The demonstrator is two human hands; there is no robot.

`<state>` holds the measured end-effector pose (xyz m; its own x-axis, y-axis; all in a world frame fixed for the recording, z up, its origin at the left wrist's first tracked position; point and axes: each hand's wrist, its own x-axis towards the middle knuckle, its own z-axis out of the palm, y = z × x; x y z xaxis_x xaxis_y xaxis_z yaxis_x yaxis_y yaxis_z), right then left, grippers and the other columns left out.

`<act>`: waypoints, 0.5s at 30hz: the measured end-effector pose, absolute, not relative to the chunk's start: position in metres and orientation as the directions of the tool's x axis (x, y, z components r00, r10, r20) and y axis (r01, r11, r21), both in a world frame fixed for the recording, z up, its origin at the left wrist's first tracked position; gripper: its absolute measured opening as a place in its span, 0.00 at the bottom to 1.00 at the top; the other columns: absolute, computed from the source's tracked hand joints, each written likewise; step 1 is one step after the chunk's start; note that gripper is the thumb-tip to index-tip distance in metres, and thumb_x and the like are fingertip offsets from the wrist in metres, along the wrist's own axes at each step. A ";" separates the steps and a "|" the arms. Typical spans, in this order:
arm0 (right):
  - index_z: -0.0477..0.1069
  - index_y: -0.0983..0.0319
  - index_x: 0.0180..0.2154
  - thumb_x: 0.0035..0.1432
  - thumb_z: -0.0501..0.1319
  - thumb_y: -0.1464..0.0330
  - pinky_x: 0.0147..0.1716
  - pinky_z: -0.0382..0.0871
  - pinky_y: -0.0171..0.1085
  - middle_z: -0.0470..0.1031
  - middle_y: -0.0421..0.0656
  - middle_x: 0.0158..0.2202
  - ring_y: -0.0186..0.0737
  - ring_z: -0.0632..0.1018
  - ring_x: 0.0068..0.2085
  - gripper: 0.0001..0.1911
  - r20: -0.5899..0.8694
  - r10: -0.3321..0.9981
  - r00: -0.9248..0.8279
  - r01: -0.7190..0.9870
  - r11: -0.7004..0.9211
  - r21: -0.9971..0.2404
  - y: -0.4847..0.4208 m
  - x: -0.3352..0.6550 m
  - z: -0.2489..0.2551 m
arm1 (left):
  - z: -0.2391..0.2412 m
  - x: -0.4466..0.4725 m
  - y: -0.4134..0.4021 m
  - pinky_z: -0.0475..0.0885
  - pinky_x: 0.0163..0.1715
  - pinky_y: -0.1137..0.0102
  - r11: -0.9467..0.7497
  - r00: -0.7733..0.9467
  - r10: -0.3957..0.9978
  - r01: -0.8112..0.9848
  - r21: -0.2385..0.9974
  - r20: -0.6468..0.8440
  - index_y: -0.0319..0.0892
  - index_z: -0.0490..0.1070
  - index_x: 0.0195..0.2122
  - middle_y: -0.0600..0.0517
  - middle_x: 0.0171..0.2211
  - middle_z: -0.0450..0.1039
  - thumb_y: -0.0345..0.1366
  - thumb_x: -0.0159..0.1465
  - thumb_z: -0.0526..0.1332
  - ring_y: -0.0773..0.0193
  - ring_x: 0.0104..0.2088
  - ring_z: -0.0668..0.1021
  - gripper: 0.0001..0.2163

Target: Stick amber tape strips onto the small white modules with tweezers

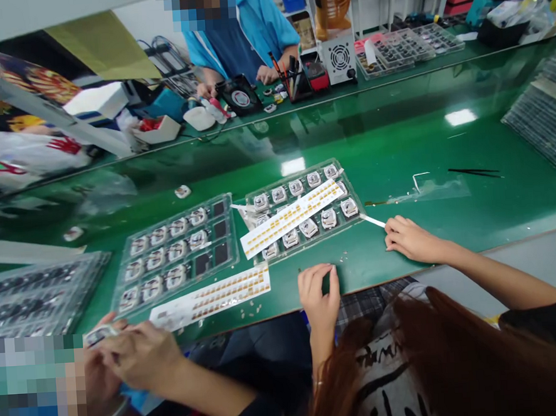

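My right hand [409, 239] is closed on one end of a narrow white strip [373, 220]. The strip's other end meets the right edge of a clear plastic tray [315, 238] that holds several small square white-rimmed parts [328, 218]. Across this tray lies a white sheet with rows of yellow-brown pieces [292, 219]. Nearer the bench's front edge, my left hand [318, 290] is raised with curled fingers, thumb and index tips close together. Whatever may be in that pinch is too small to make out.
To the left are a second tray of parts [168, 255], another patterned sheet [217, 299] and stacked trays [42, 291]. A co-worker's hands [140, 354] hold a small part at lower left. Black tweezers [474, 172] lie right. Another person [243, 28] sits opposite.
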<state>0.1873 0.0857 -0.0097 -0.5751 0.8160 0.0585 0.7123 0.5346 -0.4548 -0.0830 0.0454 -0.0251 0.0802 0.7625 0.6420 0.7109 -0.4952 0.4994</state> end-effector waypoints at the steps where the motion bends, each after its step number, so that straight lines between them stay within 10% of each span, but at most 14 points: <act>1: 0.71 0.63 0.33 0.65 0.55 0.71 0.39 0.60 0.42 0.66 0.48 0.40 0.45 0.66 0.41 0.09 0.042 0.819 -0.572 0.719 0.525 -0.455 0.085 0.187 -0.009 | -0.026 -0.085 0.045 0.70 0.41 0.66 -0.491 0.077 0.765 0.712 0.502 0.639 0.41 0.71 0.36 0.50 0.33 0.75 0.28 0.64 0.61 0.63 0.37 0.75 0.02; 15: 0.67 0.61 0.36 0.65 0.57 0.65 0.40 0.66 0.39 0.68 0.45 0.41 0.39 0.71 0.40 0.07 0.083 0.858 -0.508 0.481 0.362 -0.798 0.091 0.192 0.006 | -0.028 -0.091 0.044 0.68 0.43 0.66 -0.476 0.092 0.806 0.689 0.547 0.585 0.40 0.71 0.38 0.49 0.36 0.75 0.30 0.66 0.60 0.62 0.40 0.74 0.02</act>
